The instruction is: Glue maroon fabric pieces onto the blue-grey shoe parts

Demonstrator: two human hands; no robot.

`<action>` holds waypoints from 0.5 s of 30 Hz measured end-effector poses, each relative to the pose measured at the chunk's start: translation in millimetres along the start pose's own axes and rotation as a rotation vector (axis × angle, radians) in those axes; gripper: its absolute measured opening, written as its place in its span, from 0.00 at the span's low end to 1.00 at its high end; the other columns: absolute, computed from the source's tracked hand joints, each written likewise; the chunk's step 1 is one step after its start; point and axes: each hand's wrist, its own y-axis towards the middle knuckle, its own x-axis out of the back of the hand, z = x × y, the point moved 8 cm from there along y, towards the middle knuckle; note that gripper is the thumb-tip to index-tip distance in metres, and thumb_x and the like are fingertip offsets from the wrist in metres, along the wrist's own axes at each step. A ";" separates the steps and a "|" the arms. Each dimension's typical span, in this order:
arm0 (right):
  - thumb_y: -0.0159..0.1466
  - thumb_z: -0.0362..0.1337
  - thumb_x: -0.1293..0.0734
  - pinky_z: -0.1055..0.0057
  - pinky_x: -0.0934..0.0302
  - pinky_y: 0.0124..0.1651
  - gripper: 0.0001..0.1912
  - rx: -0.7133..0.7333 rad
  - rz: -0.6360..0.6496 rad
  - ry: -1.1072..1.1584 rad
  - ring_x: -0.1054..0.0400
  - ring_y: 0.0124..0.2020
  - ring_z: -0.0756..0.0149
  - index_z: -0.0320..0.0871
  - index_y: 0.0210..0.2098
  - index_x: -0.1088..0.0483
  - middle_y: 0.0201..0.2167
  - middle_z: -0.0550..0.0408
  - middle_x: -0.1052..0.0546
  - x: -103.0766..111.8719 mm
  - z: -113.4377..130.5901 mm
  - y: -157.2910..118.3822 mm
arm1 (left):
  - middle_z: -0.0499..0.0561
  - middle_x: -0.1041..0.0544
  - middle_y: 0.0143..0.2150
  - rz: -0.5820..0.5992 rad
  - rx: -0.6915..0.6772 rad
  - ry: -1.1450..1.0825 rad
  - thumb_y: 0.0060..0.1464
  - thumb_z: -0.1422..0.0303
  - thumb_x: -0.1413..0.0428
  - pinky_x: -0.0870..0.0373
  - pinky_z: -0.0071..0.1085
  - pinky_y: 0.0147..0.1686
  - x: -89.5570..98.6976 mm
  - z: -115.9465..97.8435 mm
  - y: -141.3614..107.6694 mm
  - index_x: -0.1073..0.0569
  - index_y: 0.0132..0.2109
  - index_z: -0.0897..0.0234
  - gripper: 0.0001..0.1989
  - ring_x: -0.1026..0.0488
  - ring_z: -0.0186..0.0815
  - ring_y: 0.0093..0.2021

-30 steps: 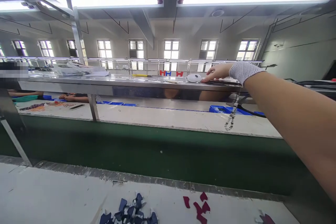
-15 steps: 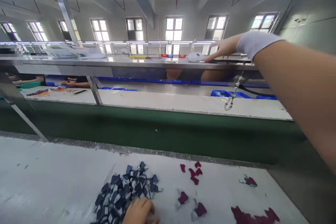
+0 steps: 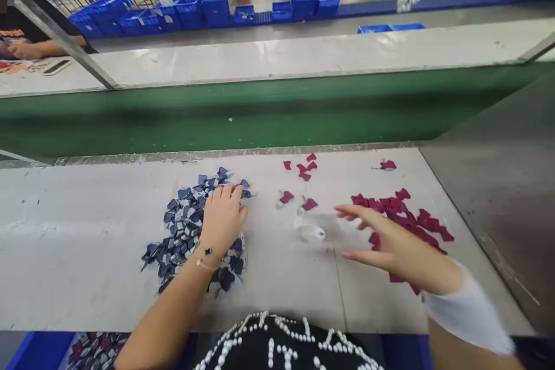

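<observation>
so, two hands over a white-topped bench (image 3: 65, 231), well apart, neither touching the other.

left hand (image 3: 223, 219): rests on a heap of navy cut pieces (image 3: 184, 225), fingers (image 3: 228, 193) curled over its upper side. whether they pinch anything cannot be told. thin bracelet (image 3: 207, 260) with a dark charm on the wrist.

right hand (image 3: 390, 243): open and blurred, fingers spread toward the bench middle, nothing seen in them. it sits just over the near edge of a heap of maroon cut pieces (image 3: 401, 211). white wrist covering (image 3: 468, 312) above it.

between the heaps: loose maroon pieces (image 3: 299, 169) and a small translucent object (image 3: 312, 233), too blurred to identify.

judged step: hand work through the cut pieces, with navy and maroon lying in separate heaps. the next move calls for fingertip care, since the navy pieces overlap and a single one must be freed from its neighbours.

surroundings: black cloth studded with white beads (image 3: 281, 347) at the near edge; below it, a blue crate (image 3: 39, 352) holding mixed pieces. beyond the bench, a green panel (image 3: 260, 113). further off, a co-worker's forearm (image 3: 39, 49) beside a phone (image 3: 56, 67), and rows of blue crates (image 3: 217, 6) on the floor.
</observation>
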 end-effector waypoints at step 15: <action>0.69 0.44 0.37 0.62 0.30 0.38 0.23 0.026 0.109 0.466 0.27 0.36 0.59 0.54 0.60 0.47 0.37 0.56 0.24 -58.6 -24.0 -5.2 | 0.57 0.21 0.47 0.281 0.082 -0.995 0.66 0.59 0.49 0.25 0.37 0.47 -19.8 -45.8 -11.5 0.38 0.49 0.61 0.12 0.23 0.39 0.48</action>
